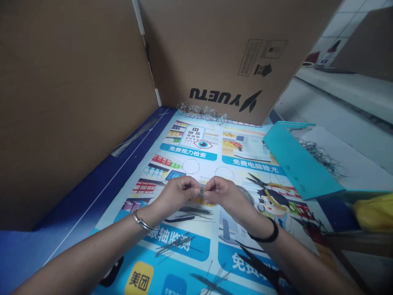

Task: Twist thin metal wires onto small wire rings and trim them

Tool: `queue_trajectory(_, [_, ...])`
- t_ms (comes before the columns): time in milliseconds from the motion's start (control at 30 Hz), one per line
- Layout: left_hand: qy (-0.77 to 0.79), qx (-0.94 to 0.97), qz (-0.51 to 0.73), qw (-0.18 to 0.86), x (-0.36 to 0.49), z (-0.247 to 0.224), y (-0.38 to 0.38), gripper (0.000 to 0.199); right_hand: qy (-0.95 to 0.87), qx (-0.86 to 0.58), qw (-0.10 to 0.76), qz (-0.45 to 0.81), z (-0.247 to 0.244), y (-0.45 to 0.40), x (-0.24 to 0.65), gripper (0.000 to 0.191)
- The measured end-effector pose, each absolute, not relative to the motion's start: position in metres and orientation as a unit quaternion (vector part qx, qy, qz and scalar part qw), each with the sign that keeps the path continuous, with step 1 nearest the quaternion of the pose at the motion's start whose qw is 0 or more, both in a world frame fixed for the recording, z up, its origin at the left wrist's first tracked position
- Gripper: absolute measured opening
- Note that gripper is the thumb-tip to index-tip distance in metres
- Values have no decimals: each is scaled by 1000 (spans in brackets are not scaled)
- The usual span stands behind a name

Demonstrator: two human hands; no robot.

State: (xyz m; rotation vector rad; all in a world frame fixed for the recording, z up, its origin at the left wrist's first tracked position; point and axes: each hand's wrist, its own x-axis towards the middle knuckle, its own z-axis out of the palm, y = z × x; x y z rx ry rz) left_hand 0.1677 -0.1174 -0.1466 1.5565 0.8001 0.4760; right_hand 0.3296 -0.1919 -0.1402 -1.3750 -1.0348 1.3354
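My left hand [179, 191] and my right hand [227, 196] meet over the middle of the printed mat [215, 250]. Thumb and forefinger of each are pinched on a small glinting piece [202, 189] between the fingertips, too small to name. Just beyond my hands lie two thin rings [190, 159], one to the left and one to the right. Dark thin strands [193, 213] lie below my hands, with another loose bunch of strands [175, 246] nearer me. A round, greyish object [246, 194] is partly hidden behind my right hand.
Tall cardboard panels [215, 49] stand at the back and left. Clear crinkled bits [202, 110] line the back panel's foot. Yellow-handled scissors [278, 194], dark scissors [260, 264] and a turquoise box [297, 159] holding tangled dark strands [319, 155] are at right.
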Motion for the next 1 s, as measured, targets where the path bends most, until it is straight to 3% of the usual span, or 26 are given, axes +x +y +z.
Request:
queue_trajectory(733, [347, 648, 222, 640, 172, -146, -118, 13, -394, -526, 510, 555, -148, -192, 326, 21])
queue_trajectory(867, [343, 754, 174, 532, 163, -136, -105, 6, -512, -585, 424, 465, -146, -191, 333, 15])
queue_trajectory(1000, [350, 827, 161, 409, 149, -128, -88, 10, -684, -628, 215, 302, -135, -196, 334, 7])
